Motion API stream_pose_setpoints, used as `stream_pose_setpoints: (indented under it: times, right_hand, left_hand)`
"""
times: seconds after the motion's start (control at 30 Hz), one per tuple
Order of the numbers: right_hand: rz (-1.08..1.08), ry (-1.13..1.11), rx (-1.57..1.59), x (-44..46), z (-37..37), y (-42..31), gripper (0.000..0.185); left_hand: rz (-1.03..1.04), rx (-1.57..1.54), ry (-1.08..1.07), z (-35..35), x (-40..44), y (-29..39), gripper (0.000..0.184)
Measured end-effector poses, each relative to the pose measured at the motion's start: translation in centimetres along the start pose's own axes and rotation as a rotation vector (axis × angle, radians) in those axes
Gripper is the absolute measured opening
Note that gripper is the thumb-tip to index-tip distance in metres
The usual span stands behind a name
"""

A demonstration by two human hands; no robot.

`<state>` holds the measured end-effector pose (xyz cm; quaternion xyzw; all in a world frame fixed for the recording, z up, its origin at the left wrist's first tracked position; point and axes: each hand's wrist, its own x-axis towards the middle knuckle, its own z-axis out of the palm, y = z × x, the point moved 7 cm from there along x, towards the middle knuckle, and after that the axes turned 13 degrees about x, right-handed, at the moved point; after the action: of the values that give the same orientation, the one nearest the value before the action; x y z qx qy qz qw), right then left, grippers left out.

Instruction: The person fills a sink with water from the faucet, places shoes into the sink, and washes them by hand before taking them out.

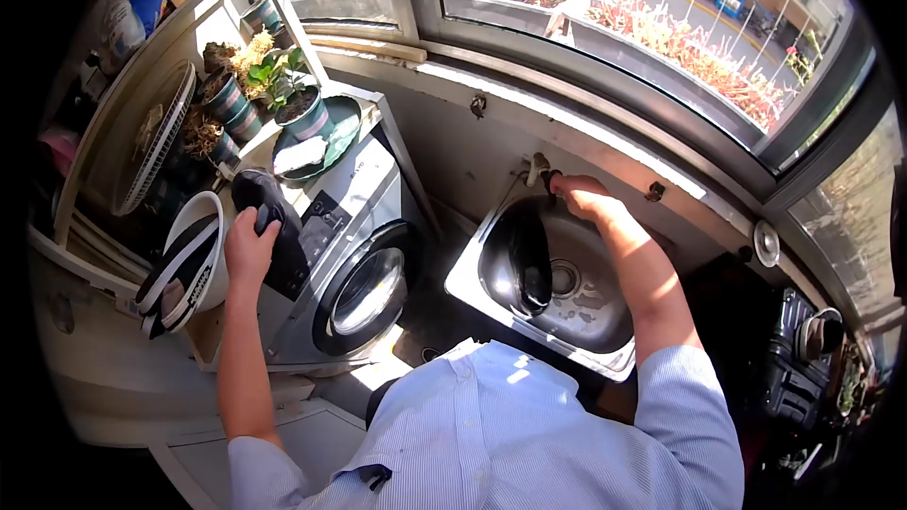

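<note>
On the left, my left hand [249, 244] is closed on a dark shoe [257, 191] at the washing machine's top edge. Right beside it, a white basin [217, 269] holds a black-and-white shoe [179, 260], tilted over the rim. My right hand [581, 196] reaches to the wall above the sink, its fingers closed at a black part of the tap [538, 168]. Below that hand, a long, glossy black object [532, 260] leans in the metal sink [597, 321]; it looks like a shoe, though shadow blurs its outline. Fingertips of the right hand are partly hidden.
A front-loading washing machine [364, 293] stands between basin and sink. On top sits a potted plant [302, 113] on a green tray [345, 123]. More pots [227, 99] line a shelf. Windows [605, 9] run behind. A black suitcase [792, 359] stands at right.
</note>
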<state>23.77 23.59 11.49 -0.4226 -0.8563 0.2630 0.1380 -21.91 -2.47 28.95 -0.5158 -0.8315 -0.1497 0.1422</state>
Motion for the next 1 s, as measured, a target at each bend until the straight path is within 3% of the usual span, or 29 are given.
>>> stream_pose_setpoints:
  times: [0.23, 0.33, 0.43, 0.57, 0.73, 0.77, 0.8, 0.83, 0.9, 0.93, 1.0]
  right_hand:
    - [0.13, -0.195, -0.141, 0.8, -0.2, 0.8, 0.017]
    - [-0.03, -0.102, -0.131, 1.0, -0.6, 0.6, 0.02]
    - [0.046, -0.142, -0.15, 1.8, 0.2, 2.0, 0.018]
    - [0.096, -0.138, -0.212, 1.4, -0.1, 1.3, 0.018]
    - [0.004, -0.158, -0.242, 1.6, -0.1, 1.7, 0.019]
    - [0.02, -0.148, -0.248, 2.1, 0.2, 2.6, 0.018]
    - [0.23, -0.059, -0.083, -2.3, -2.2, 9.4, 0.014]
    - [0.233, -0.124, -0.054, 3.7, 1.9, 6.7, 0.014]
    - [0.354, -0.024, 0.01, 2.4, -0.2, 4.6, 0.035]
    - [0.374, -0.001, 0.082, 1.7, -1.1, 3.3, 0.039]
    - [0.355, 0.024, 0.006, 2.7, 0.0, 2.6, 0.043]
  left_hand:
    - [-0.027, -0.16, 0.005, -7.3, -5.1, 4.3, 0.025]
    - [-0.056, -0.319, 0.002, -8.2, -5.9, 5.3, 0.025]
    - [0.112, -0.046, 0.127, -7.5, -5.0, 4.8, 0.025]
    - [0.057, 0.036, 0.153, -6.3, -5.0, 3.1, 0.026]
    - [0.099, 0.127, 0.174, -8.0, -6.3, 5.0, 0.021]
    - [0.062, 0.055, 0.167, -8.9, -7.0, 5.8, 0.019]
    - [0.154, 0.014, 0.152, -7.8, -5.3, 10.0, 0.02]
    - [-0.047, -0.046, 0.096, -10.3, -8.3, 6.5, 0.02]
    - [0.207, -0.073, 0.345, -10.0, -8.8, 3.6, 0.019]
    - [0.085, 0.428, 0.238, -13.6, -9.6, 8.9, 0.039]
    - [0.14, 0.342, 0.237, -14.2, -10.7, 12.3, 0.036]
